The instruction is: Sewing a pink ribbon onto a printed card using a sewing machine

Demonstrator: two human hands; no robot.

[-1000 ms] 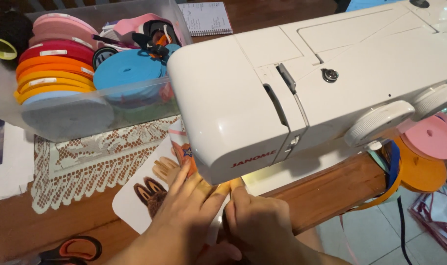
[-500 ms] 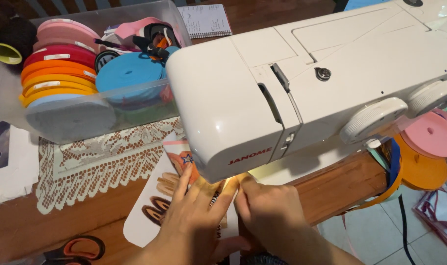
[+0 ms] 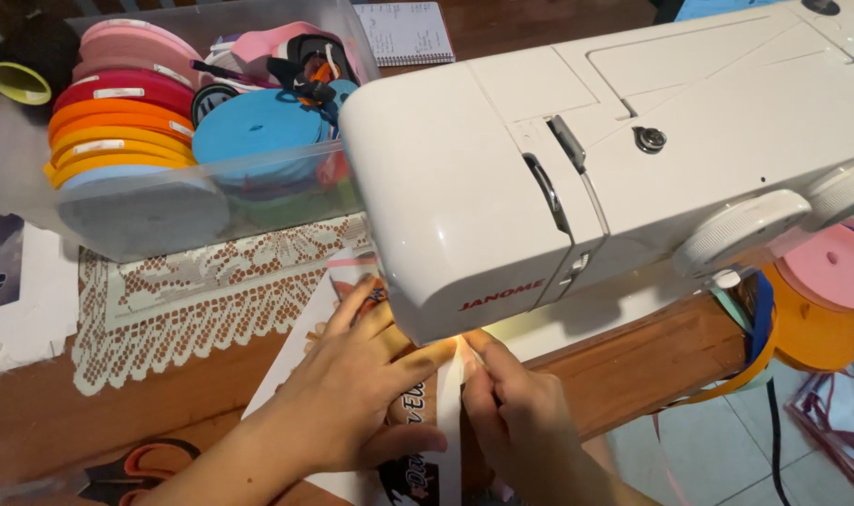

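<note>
Nearest the camera, the left hand (image 3: 347,412) is laid flat on a printed white sheet (image 3: 286,375), its fingers spread and pressed down, the fingertips reaching under the head of the sewing machine (image 3: 586,178). Just beside it, the right hand (image 3: 511,412) is held with its fingers drawn together, a narrow white strip (image 3: 452,394) being pinched between thumb and forefinger. The strip is seen between the two hands, running up to the lit spot beneath the machine's head; the needle itself is hidden. The sheet is spread on a brown wooden table (image 3: 633,365), partly under the machine.

To the left, at the lower edge, orange-handled scissors (image 3: 132,464) are seen on the table. Beyond the hands, a white lace mat (image 3: 193,290) is laid out. On the right, past the table's edge, pink and orange ribbon spools (image 3: 825,300) are seen.

Farther back, a clear plastic box (image 3: 155,201) is filled with rolls of tape in pink, red, orange and blue. Behind it, a spiral notebook (image 3: 406,30) is placed on the table.
</note>
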